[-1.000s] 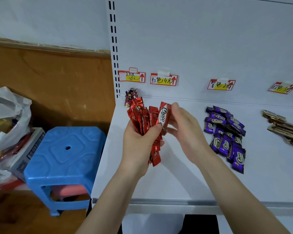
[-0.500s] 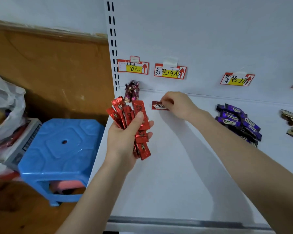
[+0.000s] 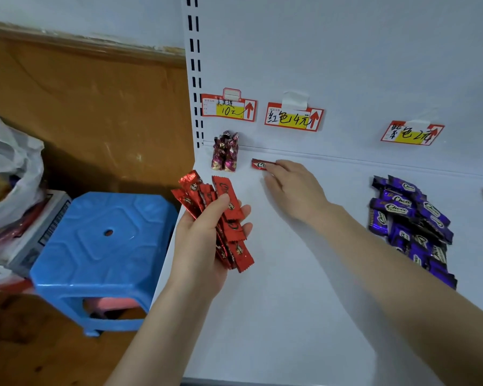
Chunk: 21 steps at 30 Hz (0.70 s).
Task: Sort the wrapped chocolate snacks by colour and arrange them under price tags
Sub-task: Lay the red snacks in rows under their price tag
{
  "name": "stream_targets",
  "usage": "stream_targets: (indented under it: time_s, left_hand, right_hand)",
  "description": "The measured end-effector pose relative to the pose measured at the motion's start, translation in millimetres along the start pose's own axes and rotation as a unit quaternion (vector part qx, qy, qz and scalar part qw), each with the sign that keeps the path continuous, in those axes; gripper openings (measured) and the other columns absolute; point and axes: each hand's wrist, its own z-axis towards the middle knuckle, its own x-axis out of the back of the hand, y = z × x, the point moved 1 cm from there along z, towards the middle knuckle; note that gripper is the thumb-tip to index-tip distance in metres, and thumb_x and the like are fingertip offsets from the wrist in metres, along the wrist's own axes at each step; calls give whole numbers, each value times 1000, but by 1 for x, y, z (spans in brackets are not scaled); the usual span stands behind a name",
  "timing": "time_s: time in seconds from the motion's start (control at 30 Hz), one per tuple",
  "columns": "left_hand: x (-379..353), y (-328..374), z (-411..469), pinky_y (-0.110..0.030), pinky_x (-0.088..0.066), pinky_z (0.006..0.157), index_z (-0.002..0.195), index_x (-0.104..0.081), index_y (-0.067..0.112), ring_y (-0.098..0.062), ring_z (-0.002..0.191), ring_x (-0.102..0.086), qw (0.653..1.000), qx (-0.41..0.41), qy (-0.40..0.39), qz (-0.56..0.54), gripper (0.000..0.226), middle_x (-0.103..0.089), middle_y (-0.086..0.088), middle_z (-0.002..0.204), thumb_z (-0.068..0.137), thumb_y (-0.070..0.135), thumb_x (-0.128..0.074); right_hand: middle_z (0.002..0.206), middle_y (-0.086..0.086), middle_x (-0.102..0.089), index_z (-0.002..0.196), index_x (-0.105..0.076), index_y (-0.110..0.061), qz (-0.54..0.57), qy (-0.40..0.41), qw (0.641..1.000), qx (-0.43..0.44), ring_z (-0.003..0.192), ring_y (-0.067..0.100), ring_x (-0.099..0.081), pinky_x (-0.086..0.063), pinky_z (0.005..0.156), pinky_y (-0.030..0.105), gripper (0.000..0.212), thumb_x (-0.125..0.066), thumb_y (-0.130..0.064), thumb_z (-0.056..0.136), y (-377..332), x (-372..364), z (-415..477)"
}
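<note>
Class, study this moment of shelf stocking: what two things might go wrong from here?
The left hand grips a loose fan of red bars; some may slip out. The single red bar that the right hand touches lies close to the twisted sweets, left of the middle of the red tag, so groups may mix.

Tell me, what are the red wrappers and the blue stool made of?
The red wrappers look like thin metallic foil or film, very shiny: they glint and have crimped zigzag ends. The blue stool looks like moulded plastic, smooth and slightly glossy, with a pattern pressed into its seat.
</note>
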Motion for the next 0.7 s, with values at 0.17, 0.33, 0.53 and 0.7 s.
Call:
stream_targets:
  time_s: [0.17,0.33,0.53,0.7]
  left_hand:
    - [-2,1,-4,-24,-54,51,110,-61,11,-18,76,-72,1000,10,-10,1,21,-74,-5,83,90,10,-56]
    - [-2,4,-5,-24,-53,50,111,-60,12,-17,73,-72,1000,8,-1,4,22,-74,-3,78,90,11,-56]
    - [-2,4,-7,-24,-54,51,111,-60,12,-17,74,-72,1000,14,-1,8,21,-74,-5,83,90,11,-56]
    - [-3,4,-8,-24,-54,51,110,-60,12,-18,75,-72,1000,13,0,4,21,-74,-7,88,90,11,-56]
  right_hand:
    - [138,3,-44,134,-44,-16,-9,-19,1000,-14,128,24,-34,-29,105,42,40,-28,-28,99,-6,-10,25]
    - [141,7,-39,136,-43,-14,-12,45,999,-22,131,25,-31,-26,107,40,42,-33,-27,97,-5,-15,25]
    - [124,6,-53,117,-57,-14,7,59,997,-40,116,24,-43,-33,97,39,36,-32,-28,95,-3,-18,25]
    - [127,5,-51,119,-55,-16,13,52,998,-43,118,23,-43,-30,98,41,37,-31,-30,95,-1,-22,26]
